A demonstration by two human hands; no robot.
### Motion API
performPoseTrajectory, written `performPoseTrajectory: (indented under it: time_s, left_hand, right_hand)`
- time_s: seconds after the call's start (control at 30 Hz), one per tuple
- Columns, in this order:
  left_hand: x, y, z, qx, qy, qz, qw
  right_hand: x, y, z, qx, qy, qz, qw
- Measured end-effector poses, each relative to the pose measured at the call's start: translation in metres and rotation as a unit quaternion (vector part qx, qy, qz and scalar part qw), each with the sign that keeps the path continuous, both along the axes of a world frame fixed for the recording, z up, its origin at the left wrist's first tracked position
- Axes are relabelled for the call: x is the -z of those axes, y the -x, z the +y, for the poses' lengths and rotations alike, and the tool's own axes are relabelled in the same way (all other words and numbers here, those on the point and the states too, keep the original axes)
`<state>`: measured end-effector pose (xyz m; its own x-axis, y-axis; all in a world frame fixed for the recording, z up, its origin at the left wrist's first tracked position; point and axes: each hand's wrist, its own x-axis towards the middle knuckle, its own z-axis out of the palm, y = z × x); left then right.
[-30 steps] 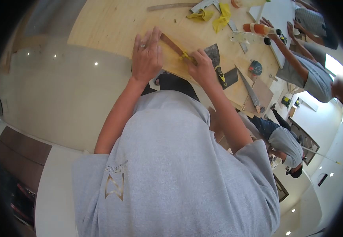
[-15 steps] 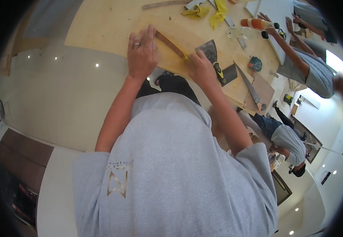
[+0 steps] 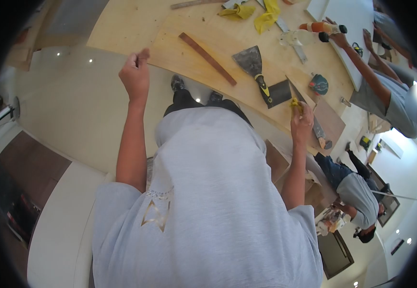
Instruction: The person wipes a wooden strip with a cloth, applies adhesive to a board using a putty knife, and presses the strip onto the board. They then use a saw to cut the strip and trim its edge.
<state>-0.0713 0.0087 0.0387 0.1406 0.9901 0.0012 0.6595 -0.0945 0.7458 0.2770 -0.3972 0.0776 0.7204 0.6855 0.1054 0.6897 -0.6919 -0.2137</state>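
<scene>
A narrow reddish-brown wooden strip (image 3: 207,58) lies flat on the plywood tabletop (image 3: 170,33), with neither hand on it. My left hand (image 3: 135,77) is raised beside the table's near edge, left of the strip. Its fingers are loosely bent and slightly blurred, and nothing shows in them. At the right, my right hand (image 3: 302,122) pinches a small crumpled yellow piece (image 3: 295,104), whose material I cannot make out. Close to that hand are a dark flat sheet (image 3: 279,93) and a handsaw (image 3: 319,130). A broad putty knife (image 3: 251,62) with a black and yellow handle rests between strip and sheet.
Yellow crumpled pieces (image 3: 267,17) lie at the far side. Two bottles, one with orange liquid (image 3: 314,27), lie near a long white board (image 3: 350,43), where a co-worker's hands rest. A teal round item (image 3: 318,84) sits nearby. Another person (image 3: 354,192) is farther right.
Both hands have left the wooden strip, which now lies bare. My left hand has moved left, off the table edge; my right hand has moved right and down, carrying the yellow piece.
</scene>
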Motion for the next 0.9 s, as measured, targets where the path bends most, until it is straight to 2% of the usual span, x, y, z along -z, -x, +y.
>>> performPoseTrajectory:
  time_s: [0.03,0.1,0.13,0.17,0.23,0.37,0.43,0.53,0.67,0.77,0.9]
  left_hand:
    - [-0.003,0.003,-0.009,0.020,0.013,0.049,0.999]
    - [-0.005,-0.009,-0.039,0.138,-0.124,0.051,0.981]
    - [-0.008,-0.024,-0.058,0.173,-0.139,0.026,0.975]
    - [-0.010,-0.040,-0.079,0.208,-0.151,0.002,0.966]
    - [-0.004,-0.069,-0.122,0.234,-0.141,0.039,0.961]
    - [0.002,-0.114,-0.160,0.200,-0.167,0.114,0.959]
    - [0.018,-0.119,-0.161,0.187,-0.161,0.147,0.958]
    - [0.015,-0.112,-0.157,0.214,-0.135,0.146,0.956]
    - [0.005,-0.093,-0.141,0.221,-0.117,0.086,0.964]
    - [0.028,-0.073,-0.095,0.225,-0.173,0.105,0.953]
    - [0.036,-0.084,-0.022,0.190,-0.247,0.116,0.943]
  right_hand:
    - [-0.005,0.001,0.000,-0.022,0.020,-0.002,1.000]
    - [-0.028,0.016,0.014,-0.023,0.016,-0.045,0.999]
    - [-0.037,0.023,0.025,-0.025,0.014,-0.067,0.997]
    - [-0.037,0.023,0.030,-0.024,-0.004,0.011,1.000]
    - [-0.031,0.018,0.043,-0.020,-0.040,0.163,0.986]
    - [-0.009,0.038,0.096,-0.118,-0.030,0.143,0.982]
    - [-0.007,0.047,0.113,-0.163,0.004,0.115,0.980]
    - [0.006,0.042,0.122,-0.186,0.050,0.123,0.974]
    - [0.002,0.041,0.119,-0.159,0.011,0.152,0.975]
    - [-0.023,0.045,0.116,-0.171,-0.041,0.207,0.962]
    - [-0.052,0.064,0.112,-0.216,-0.065,0.245,0.943]
